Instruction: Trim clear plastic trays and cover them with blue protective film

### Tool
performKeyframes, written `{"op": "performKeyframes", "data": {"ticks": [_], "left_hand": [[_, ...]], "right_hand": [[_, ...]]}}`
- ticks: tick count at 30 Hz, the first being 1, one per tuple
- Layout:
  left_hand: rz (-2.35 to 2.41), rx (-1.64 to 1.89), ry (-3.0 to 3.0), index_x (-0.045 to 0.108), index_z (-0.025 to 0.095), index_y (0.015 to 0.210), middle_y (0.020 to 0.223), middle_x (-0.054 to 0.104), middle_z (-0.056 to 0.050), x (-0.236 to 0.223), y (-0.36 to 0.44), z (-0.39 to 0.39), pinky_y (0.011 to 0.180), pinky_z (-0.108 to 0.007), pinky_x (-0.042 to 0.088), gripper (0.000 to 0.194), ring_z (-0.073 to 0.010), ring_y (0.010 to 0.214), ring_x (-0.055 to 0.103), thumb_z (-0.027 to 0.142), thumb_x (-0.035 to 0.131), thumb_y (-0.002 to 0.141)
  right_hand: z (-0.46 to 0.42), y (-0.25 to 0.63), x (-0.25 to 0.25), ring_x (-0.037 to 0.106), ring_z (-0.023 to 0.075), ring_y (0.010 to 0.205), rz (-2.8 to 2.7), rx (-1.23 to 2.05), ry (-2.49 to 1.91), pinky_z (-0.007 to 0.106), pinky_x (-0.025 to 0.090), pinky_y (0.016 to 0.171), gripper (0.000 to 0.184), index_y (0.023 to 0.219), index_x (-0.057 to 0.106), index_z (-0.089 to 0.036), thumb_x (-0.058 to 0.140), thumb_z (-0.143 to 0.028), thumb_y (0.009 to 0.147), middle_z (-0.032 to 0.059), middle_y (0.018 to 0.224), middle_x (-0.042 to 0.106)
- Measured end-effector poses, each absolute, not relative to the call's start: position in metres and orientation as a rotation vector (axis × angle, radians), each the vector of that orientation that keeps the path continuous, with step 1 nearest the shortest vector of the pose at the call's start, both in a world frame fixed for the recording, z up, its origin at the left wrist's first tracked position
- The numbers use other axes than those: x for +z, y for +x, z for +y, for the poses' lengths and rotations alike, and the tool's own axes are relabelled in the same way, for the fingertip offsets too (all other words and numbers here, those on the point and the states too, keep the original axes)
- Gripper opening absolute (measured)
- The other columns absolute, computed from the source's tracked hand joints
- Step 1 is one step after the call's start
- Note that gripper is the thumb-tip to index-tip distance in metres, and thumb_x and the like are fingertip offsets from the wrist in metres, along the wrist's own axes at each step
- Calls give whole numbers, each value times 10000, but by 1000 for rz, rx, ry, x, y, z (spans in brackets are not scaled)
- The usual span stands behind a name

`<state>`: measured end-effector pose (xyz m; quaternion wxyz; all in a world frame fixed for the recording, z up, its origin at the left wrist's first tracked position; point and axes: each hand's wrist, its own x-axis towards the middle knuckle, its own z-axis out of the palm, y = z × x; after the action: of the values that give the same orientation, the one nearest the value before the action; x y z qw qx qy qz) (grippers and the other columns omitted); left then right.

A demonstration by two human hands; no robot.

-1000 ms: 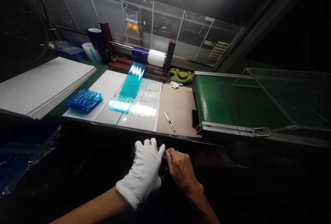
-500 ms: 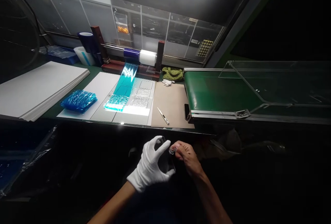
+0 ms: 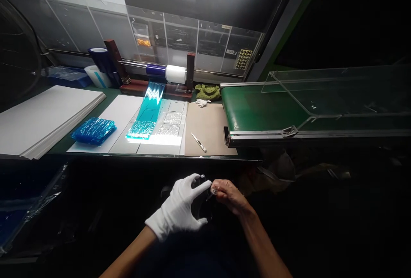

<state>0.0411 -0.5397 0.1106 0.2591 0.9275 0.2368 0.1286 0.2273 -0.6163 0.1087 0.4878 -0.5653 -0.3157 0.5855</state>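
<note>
My left hand (image 3: 178, 207), in a white glove, is below the table's front edge. Its thumb and fingers grip the edges of a thin dark panel (image 3: 201, 205), whose outline mostly melts into the dark background. My right hand (image 3: 229, 194) is bare and closed in a pinch beside the panel. Between its fingertips is a small crumpled bit of clear film (image 3: 213, 190), close to the gloved forefinger. A craft knife (image 3: 198, 142) lies on the brown sheet (image 3: 210, 119) beyond the hands.
A blue film strip (image 3: 150, 102) runs down from rolls (image 3: 176, 74) on a wooden stand. Left of it are a stack of blue film pieces (image 3: 93, 131) and a pile of white sheets (image 3: 48, 115). A green conveyor belt (image 3: 253, 109) stands at the right, beside a clear cover (image 3: 337, 94).
The camera view has shifted slightly. My gloved left hand has tilted a little with the panel. My right hand stays beside it, its fingers curled more tightly around the clear film.
</note>
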Motion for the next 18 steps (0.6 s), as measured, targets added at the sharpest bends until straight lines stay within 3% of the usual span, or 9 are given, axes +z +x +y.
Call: {"op": "performKeyframes", "data": {"ticks": [2,5,7,10,13,16,18], "left_hand": [[625,379,2493,357,336,1375,1399,330,-89,105,39,-542,1022,-437,358,918,-306,1240,397,365,715,530],[714,391,2451,352,333,1383,1391,351,-99,101,38,-542,1024,-486,358,946,-331,1230,413,326,730,515],[796,436,2324,282,316,1417,1396,352,-102,98,36,-539,1043,-504,342,998,-337,1251,397,312,735,527],[883,542,1887,118,290,1459,1400,356,-110,93,28,-535,1066,-514,318,1011,-316,1279,385,377,702,638],[916,613,1299,53,327,1461,1405,362,-98,92,18,-536,1052,-527,336,912,-303,1262,418,467,606,749],[888,635,948,145,445,1426,1449,345,-12,94,11,-542,1044,-528,357,753,-302,1294,389,521,534,786],[881,636,874,171,505,1398,1453,354,30,92,9,-543,1015,-550,386,718,-319,1306,374,585,507,769]], "right_hand": [[-621,236,96,150,44,437,-550,1383,-1287,191,163,434,303,648,562,-155,593,-431,769,-104,468,248],[-634,245,60,317,56,460,-314,1077,-1400,174,255,435,304,795,627,-160,626,-458,731,-64,534,417],[-649,250,29,462,81,526,-170,962,-1550,178,346,462,355,899,652,-182,640,-474,696,-20,649,557],[-672,273,-5,533,114,515,-3,873,-1689,196,389,447,323,824,655,-163,674,-425,636,7,618,597],[-689,323,-1,579,135,534,78,698,-1716,200,404,446,370,939,618,-165,636,-426,678,13,611,610],[-698,378,24,657,141,719,103,532,-1680,223,486,564,493,1232,434,-262,497,-488,798,21,842,677],[-700,394,33,669,146,706,127,511,-1691,241,502,574,490,1249,399,-266,467,-494,821,30,851,687]]}}
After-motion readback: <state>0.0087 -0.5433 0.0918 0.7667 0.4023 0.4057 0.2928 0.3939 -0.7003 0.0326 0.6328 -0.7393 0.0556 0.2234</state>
